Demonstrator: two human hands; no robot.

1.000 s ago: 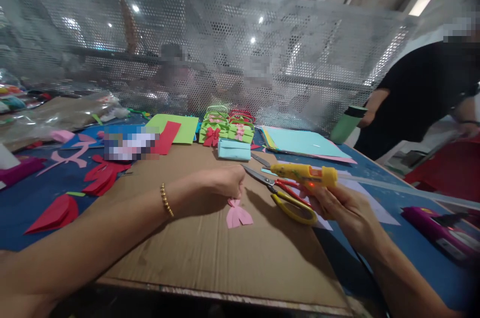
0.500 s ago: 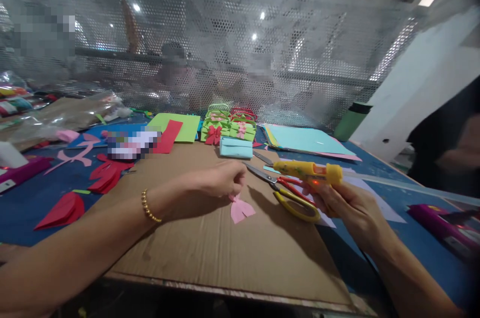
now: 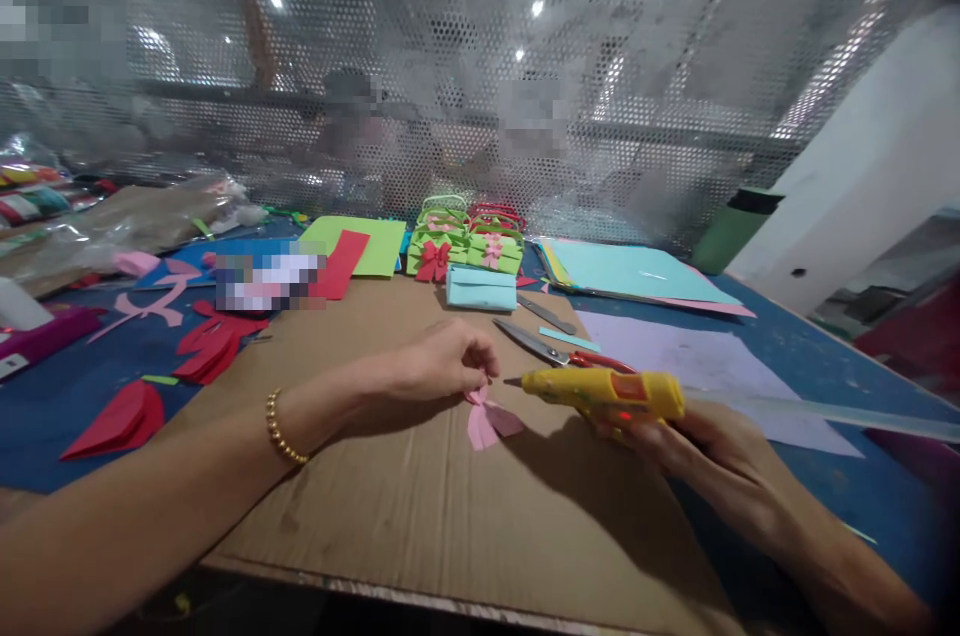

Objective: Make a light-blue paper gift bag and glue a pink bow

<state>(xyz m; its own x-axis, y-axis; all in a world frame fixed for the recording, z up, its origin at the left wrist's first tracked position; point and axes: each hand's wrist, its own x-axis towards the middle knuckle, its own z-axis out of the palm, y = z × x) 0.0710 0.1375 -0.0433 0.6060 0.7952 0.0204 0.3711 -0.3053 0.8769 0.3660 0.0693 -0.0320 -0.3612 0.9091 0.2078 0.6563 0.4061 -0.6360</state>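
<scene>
My left hand (image 3: 450, 358), with a gold bead bracelet at the wrist, pinches the top of a pink paper bow (image 3: 491, 422) just above the cardboard. Two pointed tails of the bow hang down; its upper part is partly hidden by my fingers. My right hand (image 3: 694, 441) is wrapped round a yellow hot glue gun (image 3: 607, 392), whose dark nozzle points left and stops close to the bow. A clear glue stick (image 3: 817, 412) juts from its back. Behind the gun lie scissors (image 3: 532, 342) with red on the handle, partly covered.
A cardboard sheet (image 3: 360, 506) covers the table's middle. Farther back stand a light blue folded paper piece (image 3: 481, 288) and small green paper bags (image 3: 495, 251) with bows. Paper sheets (image 3: 645, 274) and a green bottle (image 3: 733, 231) are at right; red cutouts (image 3: 120, 421) lie left.
The glue gun has come down and left, its nozzle now close to the pink bow. My left hand still pinches the bow. The camera view has shifted slightly.
</scene>
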